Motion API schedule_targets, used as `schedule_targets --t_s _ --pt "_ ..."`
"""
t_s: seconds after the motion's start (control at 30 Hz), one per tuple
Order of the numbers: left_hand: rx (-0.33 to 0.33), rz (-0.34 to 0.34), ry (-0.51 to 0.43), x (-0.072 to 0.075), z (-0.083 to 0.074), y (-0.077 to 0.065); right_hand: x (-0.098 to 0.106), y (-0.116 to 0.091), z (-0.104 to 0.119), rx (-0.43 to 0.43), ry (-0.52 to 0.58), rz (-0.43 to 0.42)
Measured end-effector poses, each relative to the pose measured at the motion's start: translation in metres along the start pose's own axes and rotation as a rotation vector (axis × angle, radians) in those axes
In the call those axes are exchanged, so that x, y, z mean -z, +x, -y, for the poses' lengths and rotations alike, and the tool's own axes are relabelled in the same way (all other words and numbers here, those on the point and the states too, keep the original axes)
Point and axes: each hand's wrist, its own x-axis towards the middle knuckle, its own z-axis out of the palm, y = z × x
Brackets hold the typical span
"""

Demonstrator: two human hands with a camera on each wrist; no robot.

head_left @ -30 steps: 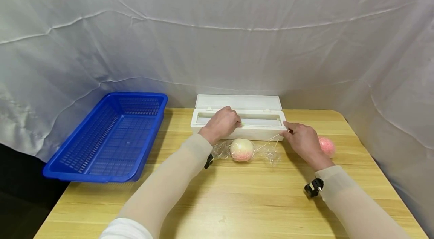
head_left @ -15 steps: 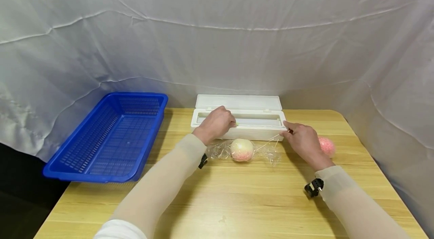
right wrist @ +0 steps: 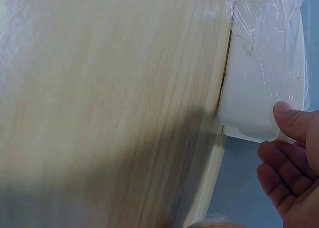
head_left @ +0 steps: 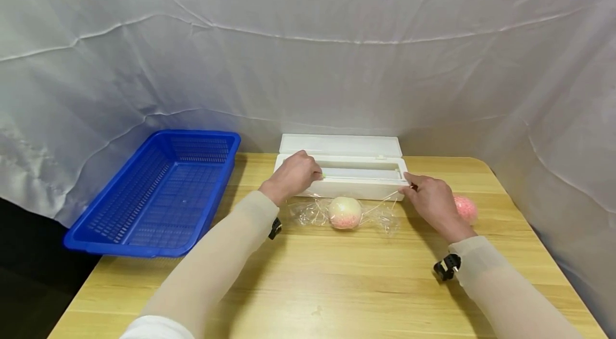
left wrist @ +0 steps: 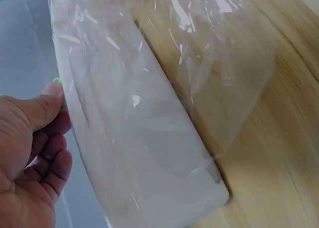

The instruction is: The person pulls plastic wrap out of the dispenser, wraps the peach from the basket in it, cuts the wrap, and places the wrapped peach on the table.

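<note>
The wood-grained tabletop (head_left: 337,285) has a rounded far right corner. A blue basket (head_left: 135,249) overhangs its left edge; a white box (head_left: 366,190) sits along the far edge, a cream-and-pink ball (head_left: 345,213) amid clear film (head_left: 310,213) before it, a pink ball (head_left: 466,209) nearer the right edge.

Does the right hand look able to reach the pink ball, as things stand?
Probably yes: the pink ball lies close beside the right hand, with nothing visible between them. But that hand grips the white box, so it would likely have to let go first.
</note>
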Motion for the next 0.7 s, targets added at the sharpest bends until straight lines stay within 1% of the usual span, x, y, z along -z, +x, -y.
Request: schedule_targets --t_s 0.27,0.57,0.7 --pt "-0.007 -0.008 0.011 0.003 0.011 -0.008 0.000 0.000 -0.001 0.002 -0.009 -0.002" --pt "-0.048 -0.034 0.018 0.007 0.024 -0.018 0.001 0.000 0.000 -0.007 -0.001 0.004" --pt "-0.042 -0.029 0.009 0.008 0.030 -0.023 0.002 0.000 0.001 -0.009 0.004 0.002"
